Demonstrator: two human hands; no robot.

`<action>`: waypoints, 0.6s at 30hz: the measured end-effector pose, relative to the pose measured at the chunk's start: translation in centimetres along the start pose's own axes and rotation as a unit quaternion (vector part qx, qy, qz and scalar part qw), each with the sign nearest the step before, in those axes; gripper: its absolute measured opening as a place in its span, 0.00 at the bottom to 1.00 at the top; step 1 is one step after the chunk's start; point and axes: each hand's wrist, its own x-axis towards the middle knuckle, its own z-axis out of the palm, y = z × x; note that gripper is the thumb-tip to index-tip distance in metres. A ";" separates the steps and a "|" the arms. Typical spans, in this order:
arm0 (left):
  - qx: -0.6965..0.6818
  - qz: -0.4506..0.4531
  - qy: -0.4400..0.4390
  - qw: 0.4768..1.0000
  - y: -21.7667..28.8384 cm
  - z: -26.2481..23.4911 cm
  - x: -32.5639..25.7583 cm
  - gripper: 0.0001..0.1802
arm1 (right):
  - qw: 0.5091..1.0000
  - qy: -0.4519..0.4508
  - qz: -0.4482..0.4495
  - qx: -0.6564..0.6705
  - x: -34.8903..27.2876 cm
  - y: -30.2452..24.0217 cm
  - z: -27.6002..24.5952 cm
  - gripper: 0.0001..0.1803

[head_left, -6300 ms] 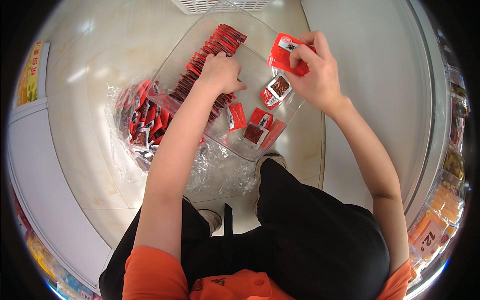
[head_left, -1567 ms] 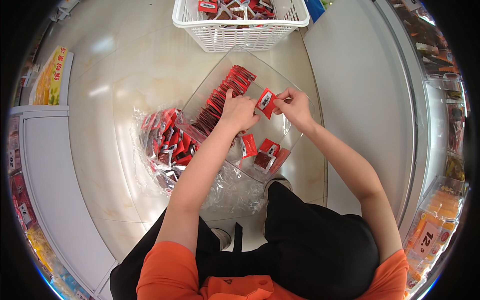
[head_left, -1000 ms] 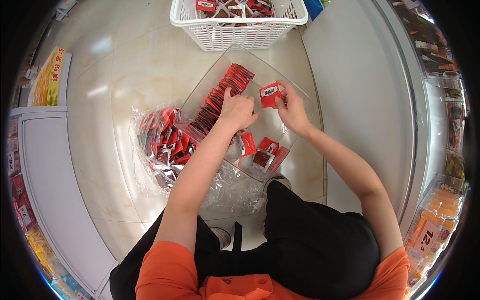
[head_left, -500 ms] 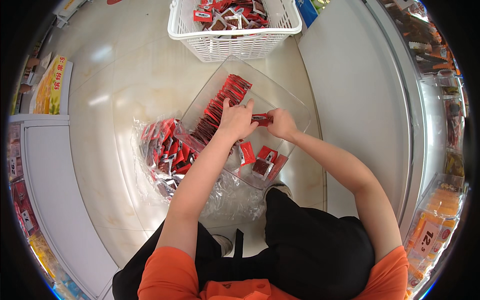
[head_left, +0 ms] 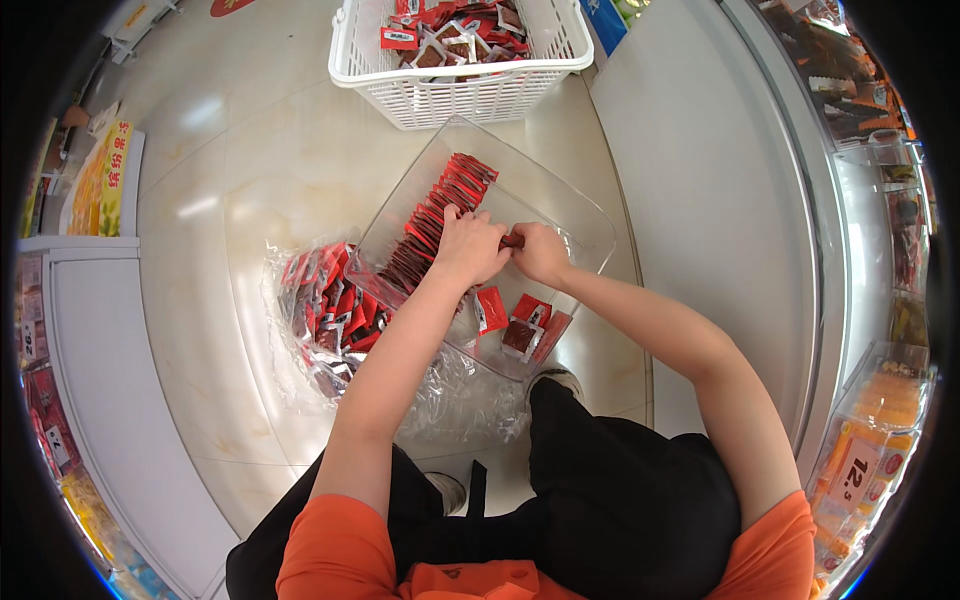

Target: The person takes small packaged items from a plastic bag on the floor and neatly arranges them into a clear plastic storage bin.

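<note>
A clear plastic bin (head_left: pixel 580 200) stands tilted on the floor before me, with a row of upright red snack packets (head_left: pixel 440 207) along its left side. My left hand (head_left: pixel 472 247) is over this row, fingers bent down against the packets and thumb side toward the right hand. My right hand (head_left: pixel 540 254) is closed on a small red snack packet (head_left: pixel 513 240), whose left end meets my left hand. Its fingertips are partly hidden. A few loose packets (head_left: pixel 523 336) lie in the bin's near corner, and a single red packet (head_left: pixel 491 310) lies left of them.
Left of the bin, a clear plastic bag (head_left: pixel 290 345) full of red packets lies open on the floor. Beyond the bin is a white basket (head_left: pixel 440 98) of similar packets. A white cabinet (head_left: pixel 700 170) borders the right side, a white shelf unit (head_left: pixel 120 350) the left.
My right hand has moved left, close to my left hand, and less of the packet between them shows. My left hand's fingers have bent further. The view has shifted slightly.
</note>
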 end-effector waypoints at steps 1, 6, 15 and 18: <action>-0.001 0.001 0.000 1.000 0.0 0.1 0.0 0.19 | 1.000 -0.004 -0.001 0.008 0.3 0.1 0.1 0.08; -0.002 0.013 -0.001 1.000 0.0 -0.3 -0.2 0.16 | 0.994 -0.064 0.006 -0.093 0.8 -1.2 -0.7 0.08; 0.022 -0.005 0.009 1.000 0.1 -0.1 0.2 0.14 | 0.992 -0.083 -0.050 -0.075 2.0 1.0 1.7 0.09; 0.019 -0.005 0.026 0.999 0.2 -0.3 0.1 0.14 | 0.990 -0.104 -0.069 -0.063 1.8 0.6 1.0 0.09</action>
